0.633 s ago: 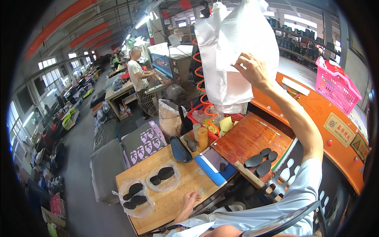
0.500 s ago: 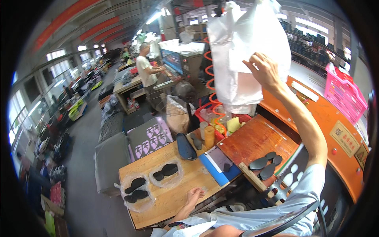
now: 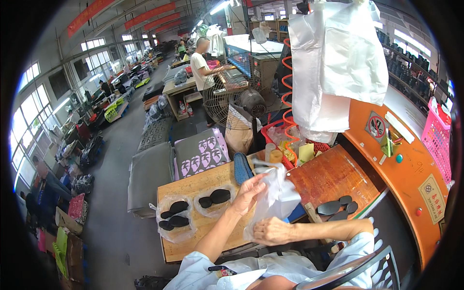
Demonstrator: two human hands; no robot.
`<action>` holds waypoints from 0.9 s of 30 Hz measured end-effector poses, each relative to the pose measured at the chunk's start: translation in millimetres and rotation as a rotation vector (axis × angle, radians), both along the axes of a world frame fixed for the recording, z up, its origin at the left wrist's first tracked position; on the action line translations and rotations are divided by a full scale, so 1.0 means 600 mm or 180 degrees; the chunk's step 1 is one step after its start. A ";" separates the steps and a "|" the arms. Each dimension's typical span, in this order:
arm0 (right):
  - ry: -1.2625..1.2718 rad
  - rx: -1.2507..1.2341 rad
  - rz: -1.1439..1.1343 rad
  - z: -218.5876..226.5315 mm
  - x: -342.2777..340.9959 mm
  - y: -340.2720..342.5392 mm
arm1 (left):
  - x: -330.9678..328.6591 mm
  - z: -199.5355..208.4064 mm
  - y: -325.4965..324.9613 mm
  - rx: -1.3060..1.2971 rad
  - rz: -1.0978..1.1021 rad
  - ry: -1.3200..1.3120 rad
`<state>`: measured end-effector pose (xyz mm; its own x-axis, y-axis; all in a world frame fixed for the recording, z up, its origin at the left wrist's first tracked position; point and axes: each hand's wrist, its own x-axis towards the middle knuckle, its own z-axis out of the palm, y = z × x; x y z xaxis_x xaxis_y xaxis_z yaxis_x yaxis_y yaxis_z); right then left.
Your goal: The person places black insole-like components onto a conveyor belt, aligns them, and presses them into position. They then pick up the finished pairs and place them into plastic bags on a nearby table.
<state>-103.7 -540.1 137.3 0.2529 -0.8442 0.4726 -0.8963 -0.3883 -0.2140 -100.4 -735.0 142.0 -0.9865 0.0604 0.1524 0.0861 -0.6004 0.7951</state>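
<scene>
A clear, whitish plastic bag [image 3: 276, 197] hangs crumpled between my hands above the front of the wooden table [image 3: 227, 227]. My left hand [image 3: 247, 194] pinches its upper part between thumb and fingers. Lower down, my right hand [image 3: 271, 231] is closed in a fist on the bag's bottom part. To the left of my hands, two similar bags lie flat on the table, with dark shoe-sole pieces [image 3: 215, 197] on one and more dark sole pieces [image 3: 175, 221] on the other. A stack of plastic bags [image 3: 355, 58] hangs up at the right.
More dark soles [image 3: 329, 208] lie on a reddish board [image 3: 338, 176] at right. Behind the table stand a floor fan [image 3: 251, 102], a red basket [image 3: 268, 133] and a coiled orange hose [image 3: 286, 77]. An orange panel [image 3: 411, 159] curves along the right. Another person [image 3: 200, 67] stands farther back.
My right hand has come down from the hanging bags to the table front, and a plastic bag is now between both hands. My left hand has risen to it. The view has shifted left.
</scene>
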 end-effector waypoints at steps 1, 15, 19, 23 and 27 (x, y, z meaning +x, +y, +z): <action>-0.0237 0.0248 -0.0012 -0.009 0.022 -0.003 | 0.012 -0.013 -0.005 -0.0069 0.0093 -0.0136; -0.3586 0.1064 -0.1641 -0.110 0.000 -0.178 | 0.258 -0.150 -0.119 -0.1743 0.2527 -0.0457; -0.4793 0.2075 -0.0891 -0.175 0.024 -0.165 | 0.313 -0.197 -0.156 -0.2144 0.2612 -0.0786; -0.5581 0.2641 -0.0917 -0.203 0.055 -0.143 | 0.340 -0.229 -0.172 -0.2821 0.2323 -0.1251; -0.6453 0.1703 -0.1329 -0.218 0.071 -0.137 | 0.326 -0.219 -0.162 -0.4678 0.3207 -0.0379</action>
